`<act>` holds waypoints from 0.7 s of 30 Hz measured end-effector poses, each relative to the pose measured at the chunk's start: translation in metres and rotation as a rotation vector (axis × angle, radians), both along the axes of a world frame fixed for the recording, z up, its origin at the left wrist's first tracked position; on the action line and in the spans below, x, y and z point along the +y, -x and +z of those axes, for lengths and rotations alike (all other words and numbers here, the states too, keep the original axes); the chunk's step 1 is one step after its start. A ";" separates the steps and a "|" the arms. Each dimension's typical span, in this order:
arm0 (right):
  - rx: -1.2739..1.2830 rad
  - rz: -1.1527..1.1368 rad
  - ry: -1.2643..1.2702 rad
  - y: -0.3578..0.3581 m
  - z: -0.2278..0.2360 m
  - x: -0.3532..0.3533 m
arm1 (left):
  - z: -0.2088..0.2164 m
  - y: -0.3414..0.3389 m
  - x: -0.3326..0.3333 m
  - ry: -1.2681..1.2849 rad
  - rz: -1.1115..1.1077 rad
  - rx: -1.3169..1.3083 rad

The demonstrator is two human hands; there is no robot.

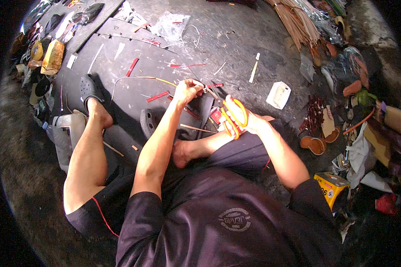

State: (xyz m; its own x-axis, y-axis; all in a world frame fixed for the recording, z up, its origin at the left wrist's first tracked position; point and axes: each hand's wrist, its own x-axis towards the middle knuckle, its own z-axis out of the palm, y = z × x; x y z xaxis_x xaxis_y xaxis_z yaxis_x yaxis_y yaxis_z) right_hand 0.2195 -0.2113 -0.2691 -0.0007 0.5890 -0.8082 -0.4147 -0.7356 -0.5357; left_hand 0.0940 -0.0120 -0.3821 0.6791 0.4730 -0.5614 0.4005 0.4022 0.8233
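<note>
Dark tee (182,209) hogs the front. Right hand (254,122) is wrapped round orange-handled scissors (244,115), blades just beside the left hand (189,91), which is closed in a pinch on a thin yellow strand (166,82) above the littered floor (236,58).

Dk floor (236,53) (scuffed) w/ red strips (132,67), clr plastic bag (170,26) & wht tray (279,95) lying on it.

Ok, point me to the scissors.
In the head view, the orange-handled scissors are in the right hand, just right of center, blades pointing toward the left hand.
</note>
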 end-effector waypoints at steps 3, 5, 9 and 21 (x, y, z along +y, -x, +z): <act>0.034 0.072 0.109 -0.006 0.021 0.021 | -0.005 -0.001 -0.002 -0.029 0.023 0.006; 0.036 0.096 0.120 -0.008 0.036 0.033 | -0.002 -0.001 -0.006 -0.069 0.047 0.008; -0.018 0.111 0.107 -0.010 0.033 0.035 | 0.021 -0.002 -0.011 -0.145 0.049 0.069; -0.077 0.172 0.180 -0.015 0.030 0.067 | 0.010 0.000 -0.020 -0.330 0.070 0.124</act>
State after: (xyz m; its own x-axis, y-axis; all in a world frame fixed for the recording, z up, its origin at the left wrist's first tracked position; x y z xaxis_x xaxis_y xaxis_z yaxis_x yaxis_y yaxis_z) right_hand 0.2341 -0.1443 -0.2393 -0.0231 0.4326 -0.9013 -0.2385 -0.8779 -0.4152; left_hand 0.0939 -0.0322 -0.3719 0.5752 0.6852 -0.4469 0.4864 0.1529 0.8603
